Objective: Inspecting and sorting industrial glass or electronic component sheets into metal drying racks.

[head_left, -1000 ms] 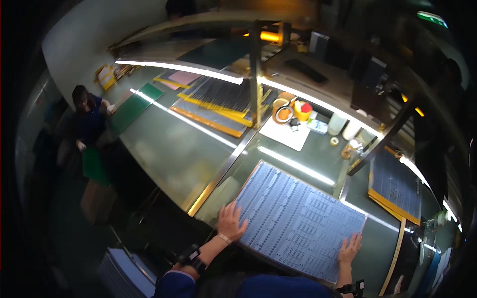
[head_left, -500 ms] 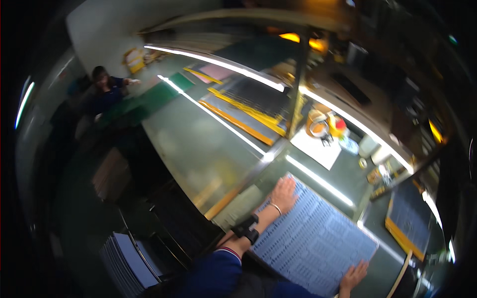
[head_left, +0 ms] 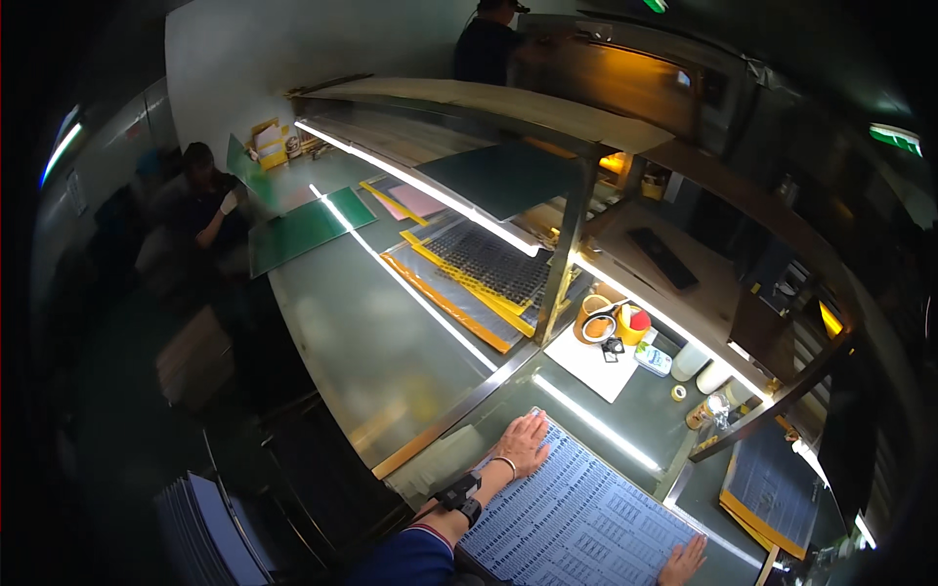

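Note:
A thin rectangular panel (head_left: 586, 513), pale blue with dense rows of dark printed marks, lies on the table in front of me. My left hand (head_left: 525, 444) rests flat on its far left corner, fingers stretched out. That wrist carries a light bangle and a black strapped device. At the panel's right corner, my right hand (head_left: 682, 562) lies with fingers extended over the edge. The lower part of the panel and most of my right arm fall outside the picture.
A lit shelf frame (head_left: 567, 264) spans the table. Beneath it stand yellow tubs (head_left: 633, 324), a magnifier (head_left: 598, 325) and bottles. Yellow-edged screens (head_left: 479, 264) lie beyond, another (head_left: 772, 493) at right. Left, a co-worker (head_left: 205, 200) handles green sheets; another person (head_left: 489, 44) stands behind.
My view has tilted up, so panel and hands sit lower in the picture; both hands stay on the panel. The co-worker at left now has a green sheet raised upright.

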{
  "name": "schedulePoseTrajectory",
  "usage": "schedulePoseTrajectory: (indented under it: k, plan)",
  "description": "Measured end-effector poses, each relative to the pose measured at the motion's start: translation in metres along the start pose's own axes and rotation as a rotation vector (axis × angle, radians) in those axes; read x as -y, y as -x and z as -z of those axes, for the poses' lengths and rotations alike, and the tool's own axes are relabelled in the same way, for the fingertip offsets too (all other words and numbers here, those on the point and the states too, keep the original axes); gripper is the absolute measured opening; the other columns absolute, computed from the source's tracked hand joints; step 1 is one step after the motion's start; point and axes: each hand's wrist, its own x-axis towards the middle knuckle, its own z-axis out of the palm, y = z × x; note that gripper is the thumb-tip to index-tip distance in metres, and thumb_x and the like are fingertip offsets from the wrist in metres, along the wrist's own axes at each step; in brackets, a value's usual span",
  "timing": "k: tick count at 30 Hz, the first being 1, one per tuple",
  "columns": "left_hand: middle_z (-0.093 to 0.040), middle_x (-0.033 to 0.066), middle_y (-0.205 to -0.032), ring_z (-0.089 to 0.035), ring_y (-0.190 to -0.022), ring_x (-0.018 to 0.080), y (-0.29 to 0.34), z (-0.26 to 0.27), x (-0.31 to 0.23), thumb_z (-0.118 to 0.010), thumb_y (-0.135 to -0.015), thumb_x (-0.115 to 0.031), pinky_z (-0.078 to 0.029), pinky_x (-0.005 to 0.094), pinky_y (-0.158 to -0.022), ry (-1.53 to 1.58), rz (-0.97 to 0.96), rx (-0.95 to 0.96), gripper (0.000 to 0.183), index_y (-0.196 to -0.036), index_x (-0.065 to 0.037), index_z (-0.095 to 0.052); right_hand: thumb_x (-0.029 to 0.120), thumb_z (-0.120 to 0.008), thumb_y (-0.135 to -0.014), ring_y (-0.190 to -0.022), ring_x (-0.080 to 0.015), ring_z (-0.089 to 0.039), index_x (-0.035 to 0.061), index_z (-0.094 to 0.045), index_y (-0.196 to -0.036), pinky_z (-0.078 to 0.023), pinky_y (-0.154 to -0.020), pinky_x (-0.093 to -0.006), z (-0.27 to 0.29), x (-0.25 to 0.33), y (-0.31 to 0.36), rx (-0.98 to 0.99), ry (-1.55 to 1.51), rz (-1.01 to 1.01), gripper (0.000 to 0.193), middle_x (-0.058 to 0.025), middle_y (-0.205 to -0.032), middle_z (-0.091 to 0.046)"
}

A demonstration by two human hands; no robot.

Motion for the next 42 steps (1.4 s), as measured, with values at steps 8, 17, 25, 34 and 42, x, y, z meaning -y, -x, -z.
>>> schedulePoseTrajectory:
  k: [8,17,25,34,42]
  plan:
    - [-0.020,0.0085,-0.143,-0.016,-0.133,0.0200,0.035,0.005,0.020,-0.030,-0.089,-0.046,-0.011,0.0359,-0.108,-0.055,0.085,0.099,0.061,-0.136,-0.006,-0.025,0.034,-0.035,-0.087,-0.133,-0.0313,-0.014,0.0034,-0.038,-0.130,-0.009,-0.107,-0.0447,0.053,0.015,0.037,-0.103,-0.270,-0.139,0.052,-0.0178,-0.141,-0.022]
    - [-0.026,0.0115,-0.140,-0.024,-0.130,0.0246,0.130,0.028,0.021,-0.035,-0.090,-0.043,-0.015,0.0388,-0.106,0.017,0.074,0.052,0.059,-0.134,-0.004,-0.028,0.033,-0.043,-0.083,-0.122,-0.0325,-0.037,0.0080,-0.046,-0.125,-0.022,-0.101,-0.0484,0.006,-0.001,0.133,-0.238,0.044,-0.071,0.049,-0.0173,-0.132,-0.039]
    - [-0.036,0.0127,-0.132,-0.034,-0.122,0.0239,0.246,0.081,0.019,-0.042,-0.088,-0.042,-0.022,0.0392,-0.103,-0.033,0.110,-0.062,0.056,-0.128,-0.004,-0.035,0.028,-0.044,-0.083,-0.123,-0.0387,-0.030,-0.0014,-0.046,-0.117,-0.025,-0.096,-0.0563,0.011,0.010,0.136,-0.349,-0.426,0.007,0.045,-0.0245,-0.129,-0.038]
    - [-0.054,0.0137,-0.114,-0.052,-0.103,0.0266,0.300,0.086,0.006,-0.054,-0.083,-0.020,-0.039,0.0391,-0.090,0.192,0.354,-0.319,0.029,-0.106,-0.003,-0.056,0.029,-0.044,-0.083,-0.123,-0.0381,-0.030,-0.0005,-0.046,-0.119,-0.025,-0.096,-0.0555,0.019,0.057,0.114,-0.345,-0.431,0.001,0.046,-0.0237,-0.130,-0.038]
    - [-0.057,0.0064,-0.060,-0.057,-0.047,0.0146,0.237,0.054,0.016,-0.076,-0.062,-0.042,-0.049,0.0275,-0.043,0.874,1.372,-0.457,0.048,-0.069,-0.001,-0.053,0.029,-0.043,-0.083,-0.123,-0.0375,-0.031,0.0003,-0.045,-0.120,-0.024,-0.097,-0.0547,0.040,0.067,0.116,-0.298,-0.396,-0.016,0.047,-0.0231,-0.130,-0.037]
